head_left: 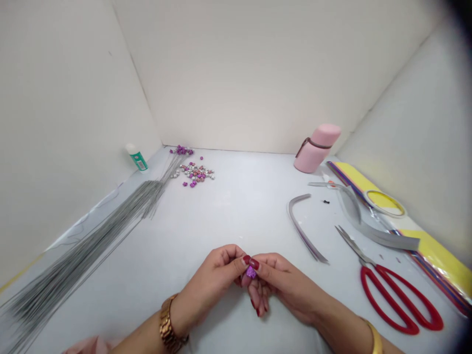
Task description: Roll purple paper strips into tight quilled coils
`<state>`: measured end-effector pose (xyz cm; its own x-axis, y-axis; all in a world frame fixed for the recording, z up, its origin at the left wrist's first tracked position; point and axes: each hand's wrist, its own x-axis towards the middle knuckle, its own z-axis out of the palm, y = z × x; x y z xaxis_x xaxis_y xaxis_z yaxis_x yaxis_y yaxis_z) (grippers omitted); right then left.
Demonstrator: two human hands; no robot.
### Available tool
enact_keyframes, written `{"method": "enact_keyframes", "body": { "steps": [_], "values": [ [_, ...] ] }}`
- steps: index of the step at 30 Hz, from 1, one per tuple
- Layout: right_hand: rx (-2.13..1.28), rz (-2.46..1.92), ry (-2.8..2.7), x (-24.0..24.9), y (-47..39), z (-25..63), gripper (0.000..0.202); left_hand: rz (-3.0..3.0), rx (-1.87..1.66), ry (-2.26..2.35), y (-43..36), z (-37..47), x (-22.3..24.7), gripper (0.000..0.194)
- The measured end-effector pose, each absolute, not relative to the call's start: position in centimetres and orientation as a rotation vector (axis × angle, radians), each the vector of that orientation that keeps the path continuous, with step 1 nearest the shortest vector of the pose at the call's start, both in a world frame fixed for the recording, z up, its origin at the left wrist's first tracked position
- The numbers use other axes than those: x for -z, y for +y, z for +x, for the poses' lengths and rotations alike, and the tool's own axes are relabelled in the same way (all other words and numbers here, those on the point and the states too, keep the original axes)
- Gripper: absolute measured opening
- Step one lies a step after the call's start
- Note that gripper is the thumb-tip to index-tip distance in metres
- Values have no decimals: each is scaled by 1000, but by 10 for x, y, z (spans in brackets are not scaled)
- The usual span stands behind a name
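A small purple folded piece (251, 272) is pinched between the fingertips of both hands, near the front middle of the table. My left hand (224, 268) comes from the lower left, its thumb and fingers closed at the piece's upper left side. My right hand (276, 278) has its thumb pressed on the piece from the right, with its other fingers curled below it. The two thumbs touch or nearly touch above the piece. Part of the piece is hidden by the fingers.
Left: a bundle of grey wires (92, 241), a glue stick (138, 158), small purple and silver stars (199, 173). Right: a pink bottle (313, 151), grey paper strips (300, 228), red-handled scissors (387, 285), a tape roll (401, 211) on yellow sheets (438, 250).
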<state>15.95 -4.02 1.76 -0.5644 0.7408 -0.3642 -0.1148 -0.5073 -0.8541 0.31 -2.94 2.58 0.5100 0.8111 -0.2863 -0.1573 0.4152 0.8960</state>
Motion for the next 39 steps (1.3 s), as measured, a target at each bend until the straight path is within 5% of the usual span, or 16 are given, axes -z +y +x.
{"method": "enact_keyframes", "body": {
  "steps": [10,22,39],
  "values": [
    [-2122,-938,-895,-15,-39,159,30,883,-796,883,-30,5,-26,22],
    [-1919,-964,-755,-22,-39,158,15,2013,-1071,1040,-37,-1,-25,18],
    [-1919,-893,-691,-20,-39,158,10,1457,-1004,1008,-39,6,-30,15]
  ]
}}
